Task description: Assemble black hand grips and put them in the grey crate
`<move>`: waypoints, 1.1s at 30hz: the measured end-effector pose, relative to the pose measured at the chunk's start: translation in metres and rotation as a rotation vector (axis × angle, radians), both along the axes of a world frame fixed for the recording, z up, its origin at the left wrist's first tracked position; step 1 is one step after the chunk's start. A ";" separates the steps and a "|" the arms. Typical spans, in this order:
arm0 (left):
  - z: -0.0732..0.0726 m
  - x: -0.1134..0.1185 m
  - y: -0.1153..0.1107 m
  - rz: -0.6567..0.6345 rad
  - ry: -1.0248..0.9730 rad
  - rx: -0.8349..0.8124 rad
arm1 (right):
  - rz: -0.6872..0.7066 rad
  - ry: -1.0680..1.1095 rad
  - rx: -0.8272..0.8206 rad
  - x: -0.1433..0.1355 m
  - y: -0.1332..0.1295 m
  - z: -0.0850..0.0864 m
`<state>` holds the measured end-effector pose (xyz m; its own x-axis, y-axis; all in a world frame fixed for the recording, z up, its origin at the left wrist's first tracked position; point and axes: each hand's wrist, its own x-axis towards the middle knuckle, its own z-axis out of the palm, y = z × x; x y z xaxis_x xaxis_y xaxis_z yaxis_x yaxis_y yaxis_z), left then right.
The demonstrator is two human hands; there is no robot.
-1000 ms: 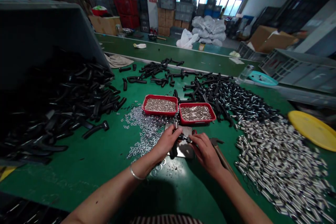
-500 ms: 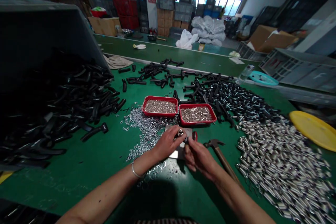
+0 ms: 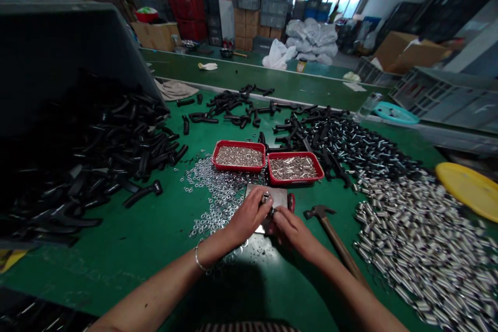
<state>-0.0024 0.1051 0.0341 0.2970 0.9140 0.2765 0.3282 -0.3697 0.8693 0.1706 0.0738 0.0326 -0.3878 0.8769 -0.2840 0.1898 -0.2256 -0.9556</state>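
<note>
Hands shifted closer; red trays hold metal parts.

Just beyond the two hands: two red trays of small metal parts. One hammer beside them, one yellow plate far right, one bracelet.

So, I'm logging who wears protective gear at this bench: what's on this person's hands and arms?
No gloves and no sleeves: both forearms are bare to the frame edge. The left hand has a thin silvery bangle at the wrist; the right hand wears nothing visible.
</note>
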 end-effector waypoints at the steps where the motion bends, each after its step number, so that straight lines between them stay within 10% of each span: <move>1: -0.001 0.001 -0.001 0.050 -0.008 -0.030 | -0.069 -0.020 0.059 0.001 -0.001 0.000; 6: -0.001 0.004 -0.004 -0.006 0.039 0.085 | 0.091 0.173 -0.197 0.002 -0.004 0.002; 11: -0.002 0.012 -0.007 0.154 -0.061 -0.104 | -0.197 -0.021 0.269 0.001 -0.004 0.007; 16: -0.002 0.013 -0.009 0.048 0.010 0.068 | -0.079 0.301 -0.064 0.001 -0.004 0.004; 21: -0.002 0.014 -0.012 0.248 -0.050 -0.071 | -0.312 0.202 0.171 -0.002 -0.009 -0.001; 33: 0.011 0.011 -0.001 -0.111 0.189 0.099 | -0.005 0.329 -0.246 0.010 -0.022 0.003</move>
<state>0.0091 0.1046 0.0448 0.4491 0.8441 0.2930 0.4340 -0.4927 0.7543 0.1802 0.0520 0.0357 -0.4887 0.8004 -0.3472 -0.1191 -0.4555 -0.8822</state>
